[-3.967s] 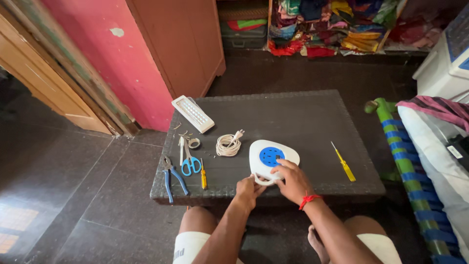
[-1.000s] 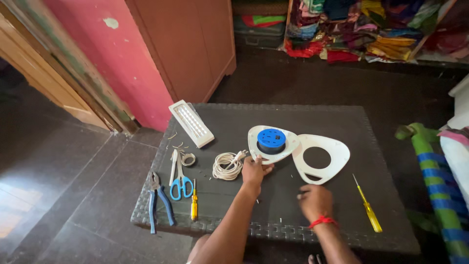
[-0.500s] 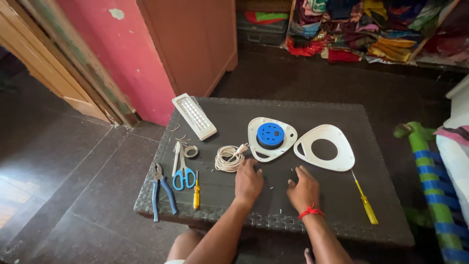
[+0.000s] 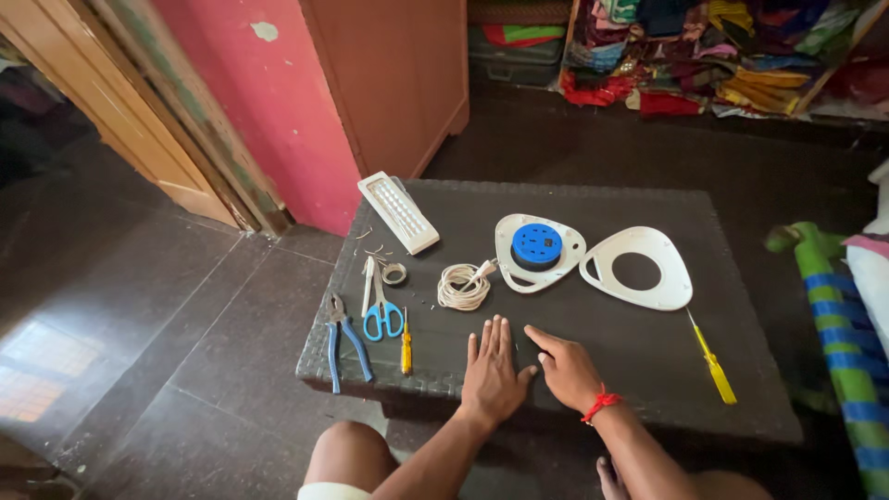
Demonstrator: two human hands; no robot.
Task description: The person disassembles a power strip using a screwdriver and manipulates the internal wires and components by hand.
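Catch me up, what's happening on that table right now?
A person sits at a low dark table with both hands empty. The left hand lies flat, fingers spread; the right hand rests beside it, index finger pointing at the tabletop. Beyond them a white casing with a blue round core lies opened, its white cover with a round hole set beside it. A coiled white cord, scissors, pliers and two yellow screwdrivers lie untouched.
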